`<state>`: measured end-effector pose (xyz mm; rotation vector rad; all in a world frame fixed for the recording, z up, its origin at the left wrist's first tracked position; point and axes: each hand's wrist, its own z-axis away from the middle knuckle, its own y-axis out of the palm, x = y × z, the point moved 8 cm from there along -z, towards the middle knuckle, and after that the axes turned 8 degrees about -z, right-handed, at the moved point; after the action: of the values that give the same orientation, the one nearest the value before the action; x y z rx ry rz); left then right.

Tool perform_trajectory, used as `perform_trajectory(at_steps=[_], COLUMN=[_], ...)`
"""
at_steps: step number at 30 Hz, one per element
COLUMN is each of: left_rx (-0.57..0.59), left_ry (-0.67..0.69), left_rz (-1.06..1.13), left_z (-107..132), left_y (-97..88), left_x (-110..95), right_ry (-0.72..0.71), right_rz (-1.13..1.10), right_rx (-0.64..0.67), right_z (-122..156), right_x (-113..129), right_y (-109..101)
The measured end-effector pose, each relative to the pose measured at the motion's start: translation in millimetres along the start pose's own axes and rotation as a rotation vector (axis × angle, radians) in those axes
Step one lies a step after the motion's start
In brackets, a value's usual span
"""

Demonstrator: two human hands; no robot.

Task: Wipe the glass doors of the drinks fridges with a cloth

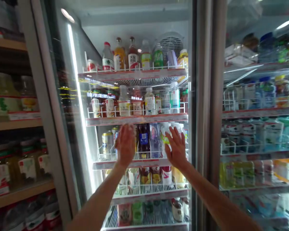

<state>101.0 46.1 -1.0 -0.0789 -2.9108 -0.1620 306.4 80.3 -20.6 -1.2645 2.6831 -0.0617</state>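
Observation:
Both of my arms reach forward to a lit drinks fridge. My left hand [126, 142] is raised in front of the middle shelf, slightly blurred, fingers up and close together, with nothing seen in it. My right hand [176, 146] is at similar height to the right, fingers spread, also holding nothing. Between the hands stand a dark bottle with a blue label [143, 138] and a clear purplish bottle [155, 138]. Silver-and-yellow cans [107, 143] stand left of my left hand. Whether either hand touches glass or a bottle, I cannot tell.
Wire shelves, such as the upper one [135, 75], hold several bottles behind low rails. A metal door post [204, 106] stands right, beside another stocked fridge section [260, 156]. At left, a wooden shelf [16, 125] carries jars behind a grey frame [55, 128].

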Motion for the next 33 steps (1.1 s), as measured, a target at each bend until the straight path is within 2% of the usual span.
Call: perform_trajectory(at_steps=[1,2,3,4,5,8,9,10,11,12,14,15,16,17,18,21,22,23,24,27,28,29,30,31,33], left_rx=[0.055,0.086,0.103,0.101,0.08,-0.032,-0.069,-0.094,-0.093,-0.064,0.027,0.065,0.089,0.091,0.072,-0.058,-0.091,-0.106,-0.102,-0.005,0.014,0.022,0.023,0.006,-0.065], left_ry=[0.144,0.234,0.268,0.241,0.166,-0.151,-0.231,-0.276,-0.268,-0.2,0.042,0.146,0.209,0.211,0.157,-0.144,-0.215,-0.242,-0.217,0.063,0.144,0.178,0.158,0.087,-0.141], left_rz=[0.038,0.054,0.052,0.033,0.003,-0.082,-0.092,-0.091,-0.072,-0.032,0.066,0.098,0.11,0.097,0.067,-0.032,-0.047,-0.051,-0.043,0.006,0.01,0.005,-0.007,-0.026,-0.066], left_z=[3,8,11,13,13,14,14,14,14,13,13,16,19,20,20,14,12,10,8,5,6,7,6,4,-2], left_y=[6.6,9.6,9.7,6.9,1.5,-20.3,-25.5,-28.1,-27.3,-23.3,-13.6,-10.9,-10.2,-11.5,-14.7,-28.9,-31.2,-31.0,-28.6,-15.9,-14.4,-14.7,-16.5,-20.1,-29.1], left_x=[-26,-42,-47,-38,-18,62,80,88,86,73,34,20,15,21,36,97,107,107,99,49,41,42,54,74,125], right_ry=[-0.011,-0.02,-0.026,-0.024,-0.014,0.033,0.047,0.056,0.06,0.056,0.032,0.02,0.012,0.012,0.016,0.044,0.05,0.051,0.046,0.0,-0.011,-0.015,-0.011,-0.004,0.009], right_rz=[-0.004,-0.005,-0.004,0.001,0.007,0.028,0.035,0.039,0.039,0.036,0.023,0.018,0.015,0.016,0.02,0.042,0.049,0.053,0.052,0.037,0.034,0.033,0.035,0.038,0.044], right_rx=[0.01,0.022,0.031,0.038,0.044,0.047,0.038,0.028,0.023,0.02,0.034,0.044,0.048,0.047,0.042,0.028,0.027,0.029,0.031,0.028,0.024,0.022,0.02,0.021,0.036], right_z=[0,0,0,1,2,5,5,4,3,1,-4,-7,-9,-10,-11,-11,-11,-11,-12,-15,-16,-17,-17,-17,-15], right_x=[7,14,19,22,23,22,24,26,30,36,48,54,58,59,59,55,54,55,57,67,69,70,68,65,58], right_y=[8,15,20,24,26,29,29,30,32,35,43,47,50,51,51,50,51,53,56,64,66,67,66,65,62])
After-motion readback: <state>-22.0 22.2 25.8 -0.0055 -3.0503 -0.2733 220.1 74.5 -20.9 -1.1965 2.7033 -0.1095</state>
